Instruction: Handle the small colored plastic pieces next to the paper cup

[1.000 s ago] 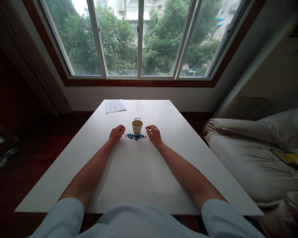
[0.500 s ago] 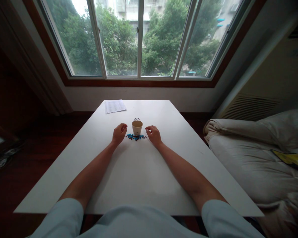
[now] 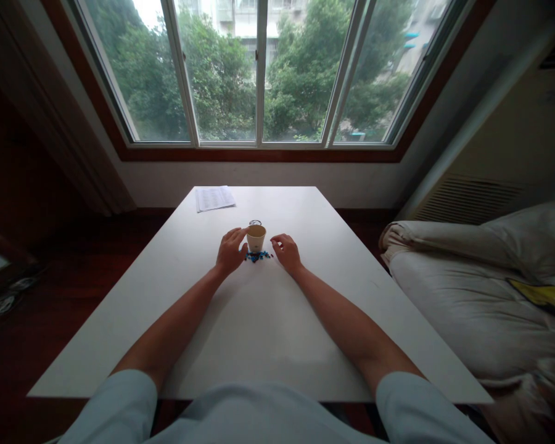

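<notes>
A beige paper cup (image 3: 256, 242) stands upright on the white table (image 3: 259, 327). Small blue and dark pieces (image 3: 258, 256) lie scattered at its base, on the near side. My left hand (image 3: 232, 250) is at the cup's left side, thumb and fingers spread apart; the fingertips reach the cup wall, though firm contact cannot be made out. It covers the left part of the scattered pieces. To the right of the cup rests my right hand (image 3: 287, 253), its fingers loosely bent with nothing visible in them. A dark piece lies just beside it.
A thin dark looped item (image 3: 255, 222) lies behind the cup. Printed sheets of paper (image 3: 215, 198) are at the table's far left corner. A cushioned sofa (image 3: 435, 296) stands to the right, and a window (image 3: 259, 80) is beyond the table.
My left hand has moved right to the cup's side and its fingers have spread. The cup has shifted very slightly right. My right hand has stayed in place.
</notes>
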A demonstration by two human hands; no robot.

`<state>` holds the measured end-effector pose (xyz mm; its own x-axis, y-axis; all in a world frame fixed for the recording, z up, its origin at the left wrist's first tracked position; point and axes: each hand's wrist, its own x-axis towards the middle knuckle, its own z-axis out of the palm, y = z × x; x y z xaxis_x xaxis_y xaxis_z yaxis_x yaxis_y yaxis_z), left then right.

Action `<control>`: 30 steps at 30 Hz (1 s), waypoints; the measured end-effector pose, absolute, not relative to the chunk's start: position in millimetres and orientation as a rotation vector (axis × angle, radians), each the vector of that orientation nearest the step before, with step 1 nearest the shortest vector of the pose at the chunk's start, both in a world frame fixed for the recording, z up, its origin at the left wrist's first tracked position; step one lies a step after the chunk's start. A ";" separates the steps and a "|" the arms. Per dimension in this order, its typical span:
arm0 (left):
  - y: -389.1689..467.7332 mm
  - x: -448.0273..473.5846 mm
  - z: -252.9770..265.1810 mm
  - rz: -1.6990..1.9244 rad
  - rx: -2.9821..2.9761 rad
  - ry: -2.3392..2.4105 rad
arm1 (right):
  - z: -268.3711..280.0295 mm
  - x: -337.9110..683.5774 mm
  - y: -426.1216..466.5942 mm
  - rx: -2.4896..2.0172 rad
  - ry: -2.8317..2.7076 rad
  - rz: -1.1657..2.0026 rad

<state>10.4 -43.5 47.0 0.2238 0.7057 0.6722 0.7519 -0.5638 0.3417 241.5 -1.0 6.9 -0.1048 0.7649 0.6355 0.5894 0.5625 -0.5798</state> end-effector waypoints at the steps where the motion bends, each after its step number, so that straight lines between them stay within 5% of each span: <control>1: -43.9 11.4 46.2 -1.217 -2.433 -1.397 | 6.8 241.3 -1.0 -1.116 -1.795 0.220; 18: -43.5 15.6 41.3 -0.983 -2.525 -1.267 | 6.3 240.3 0.8 -1.128 -1.814 0.225; 30: -30.1 -21.7 37.0 -1.233 -2.302 -1.513 | 9.1 271.1 13.6 -1.126 -2.308 0.402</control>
<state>-21.7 -30.1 37.0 0.1667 0.7114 0.6827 0.8124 -0.4915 0.3137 271.1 13.6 9.1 -0.5078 0.7941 0.3340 0.6346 0.6070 -0.4784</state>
